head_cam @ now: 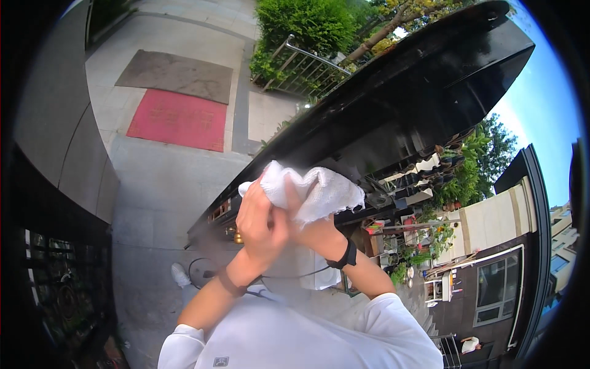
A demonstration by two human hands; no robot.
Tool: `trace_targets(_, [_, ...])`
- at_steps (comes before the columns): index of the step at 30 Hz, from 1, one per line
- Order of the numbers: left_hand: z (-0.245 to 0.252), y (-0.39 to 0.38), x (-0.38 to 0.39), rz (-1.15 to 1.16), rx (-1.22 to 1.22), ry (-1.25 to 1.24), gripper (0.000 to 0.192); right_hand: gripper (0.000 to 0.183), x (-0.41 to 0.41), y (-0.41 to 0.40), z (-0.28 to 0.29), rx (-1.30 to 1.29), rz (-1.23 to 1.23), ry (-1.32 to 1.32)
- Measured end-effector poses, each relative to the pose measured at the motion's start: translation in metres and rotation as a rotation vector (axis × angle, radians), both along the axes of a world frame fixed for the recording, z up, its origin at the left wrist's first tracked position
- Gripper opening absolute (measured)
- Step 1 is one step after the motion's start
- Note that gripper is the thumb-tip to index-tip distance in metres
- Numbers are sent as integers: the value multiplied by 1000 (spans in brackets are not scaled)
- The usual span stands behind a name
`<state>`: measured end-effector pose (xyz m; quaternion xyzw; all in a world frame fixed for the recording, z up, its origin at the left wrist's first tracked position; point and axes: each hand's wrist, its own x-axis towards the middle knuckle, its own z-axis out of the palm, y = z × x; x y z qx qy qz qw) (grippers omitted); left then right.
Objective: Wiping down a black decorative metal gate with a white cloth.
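A white cloth (327, 189) with a frayed edge is bunched up in front of me, held in both hands. My left hand (260, 217) has its fingers curled around the cloth's left side. My right hand (313, 233) lies beneath the folds, partly covered by them, with one finger showing blurred between them. On the right wrist sits a black band (348, 256). Just beyond the cloth stands a glossy black door leaf (392, 110); whether the cloth touches it I cannot tell. A brass knob (238, 236) shows beside my left hand.
A red mat (179, 120) and a grey mat (177, 76) lie on paving at upper left. Behind the door are a metal railing (309, 60) and a hedge (299, 27). Potted plants (428, 249) line the right. A distant person (470, 345) is at lower right.
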<state>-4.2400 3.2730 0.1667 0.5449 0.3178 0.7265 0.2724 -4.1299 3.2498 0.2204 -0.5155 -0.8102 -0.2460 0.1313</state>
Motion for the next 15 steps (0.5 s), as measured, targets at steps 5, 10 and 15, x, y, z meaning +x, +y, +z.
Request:
trace_targets(5, [99,30,2,115,295,-100,52,89,8,26,55,120,15,260])
trace_targets(10, [141,46,19,253,493,-189,38,89,5,41,77,510,-195,20])
trace_targets(15, [38,37,-2,145,311,20,40,90,13,27,-27,350,-172,-225])
